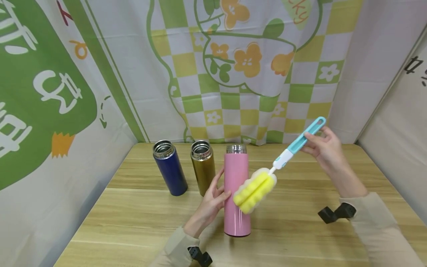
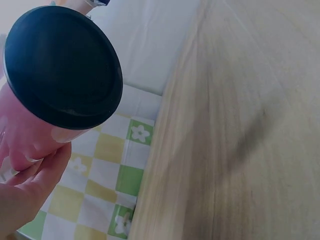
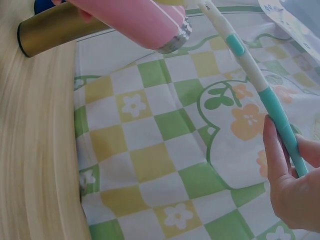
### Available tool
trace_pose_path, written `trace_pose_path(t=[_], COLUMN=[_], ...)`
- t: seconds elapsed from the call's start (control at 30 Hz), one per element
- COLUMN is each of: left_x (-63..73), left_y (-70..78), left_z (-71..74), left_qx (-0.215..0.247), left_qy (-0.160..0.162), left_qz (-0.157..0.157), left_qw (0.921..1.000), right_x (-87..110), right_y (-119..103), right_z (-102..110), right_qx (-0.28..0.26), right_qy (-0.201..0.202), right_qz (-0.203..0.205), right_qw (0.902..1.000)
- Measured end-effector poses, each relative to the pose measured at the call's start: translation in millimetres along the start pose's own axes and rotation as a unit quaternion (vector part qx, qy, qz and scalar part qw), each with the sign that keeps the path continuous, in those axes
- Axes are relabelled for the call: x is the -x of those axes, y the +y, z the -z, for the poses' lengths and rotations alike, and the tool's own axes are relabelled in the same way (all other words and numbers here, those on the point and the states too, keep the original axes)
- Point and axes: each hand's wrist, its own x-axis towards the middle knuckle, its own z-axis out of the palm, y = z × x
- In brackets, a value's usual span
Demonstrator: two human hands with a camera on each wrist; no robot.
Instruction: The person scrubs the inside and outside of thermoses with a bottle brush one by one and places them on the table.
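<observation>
My left hand point(image 1: 209, 205) grips a pink thermos bottle point(image 1: 236, 178) from its left side, holding it raised off the table. Its dark round base point(image 2: 62, 67) faces the left wrist camera. Between thumb and fingers, my right hand point(image 1: 325, 150) pinches the teal handle of a bottle brush point(image 1: 283, 157). The brush slants down to the left, and its yellow and white sponge head point(image 1: 255, 191) lies in front of the bottle in the head view. Whether sponge and bottle touch, I cannot tell. In the right wrist view the bottle's silver neck point(image 3: 175, 40) shows.
An uncapped blue bottle point(image 1: 171, 168) stands on the wooden table point(image 1: 133, 222) at the left. Beside it is an uncapped gold bottle point(image 1: 202, 167), partly behind my left hand. A checkered, flowered cloth point(image 1: 233, 107) hangs along the table's back edge.
</observation>
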Motion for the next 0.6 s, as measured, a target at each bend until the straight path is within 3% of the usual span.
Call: trace_pose_path(t=[0.23, 0.43, 0.6], left_x=[3.3, 5.2, 6.6], left_y=[-1.0, -2.1, -4.2], left_z=[-0.5, -2.0, -3.5], left_qx=[0.027, 0.049, 0.041], left_qy=[-0.015, -0.024, -0.011], left_qz=[0.008, 0.002, 0.007], left_qw=[0.9995, 0.9985, 0.9991], right_x=[-5.0, -7.2, -8.4], right_y=[-7.7, -13.1, -16.1], right_z=[-1.7, -4.5, -7.0], right_qx=[-0.041, -0.032, -0.038], right_qy=[0.001, 0.040, 0.058], right_qz=[0.034, 0.058, 0.068], right_qw=[0.9986, 0.9970, 0.9953])
